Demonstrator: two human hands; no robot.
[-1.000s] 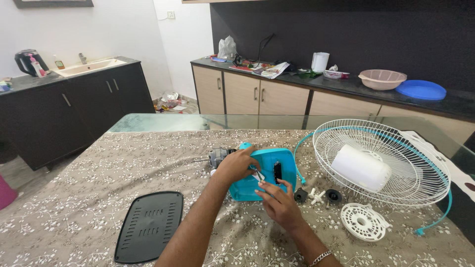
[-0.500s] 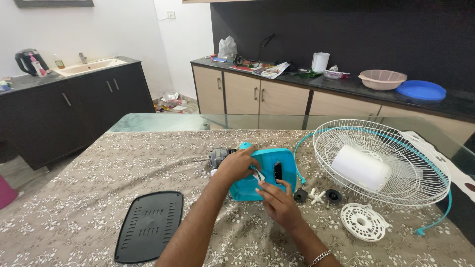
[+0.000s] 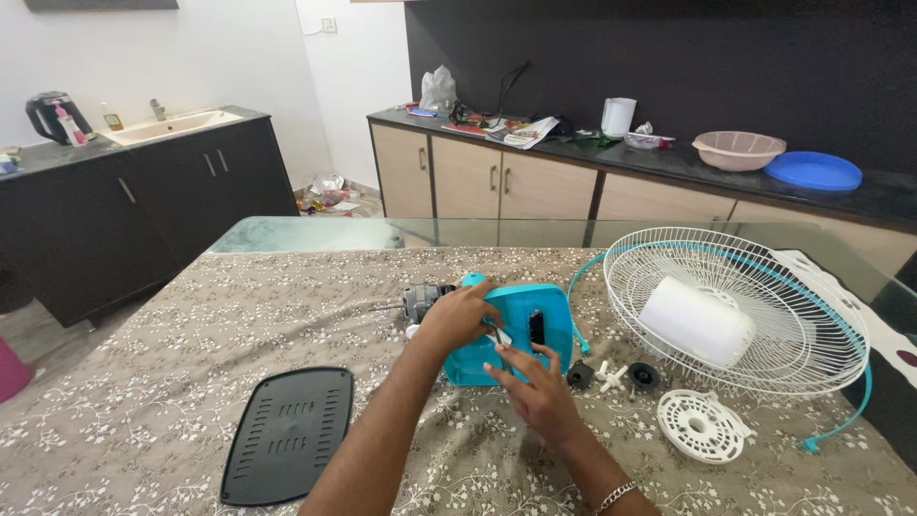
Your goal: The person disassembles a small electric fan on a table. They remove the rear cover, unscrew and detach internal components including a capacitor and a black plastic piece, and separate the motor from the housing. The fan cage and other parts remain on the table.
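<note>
The turquoise fan housing (image 3: 516,330) lies near the middle of the cloth-covered table (image 3: 191,382), with its grey motor (image 3: 420,301) sticking out on the far-left side. The left hand (image 3: 457,320) rests curled over the housing's left edge, fingers bent onto the plastic. The right hand (image 3: 537,387) comes in from below, its fingertips on the housing near a dark slot (image 3: 536,328). A small white piece sits between the two hands, but I cannot tell which fingers pinch it, or whether a tool is there at all; the knuckles cover it. The underside of the housing is hidden.

Just right of the hands lie a black knob (image 3: 643,376) and a small white part (image 3: 607,375). Beyond them sit the white wire fan guard (image 3: 735,306) and a round white disc (image 3: 702,426). A black vented plate (image 3: 288,435) lies well apart to the left.
</note>
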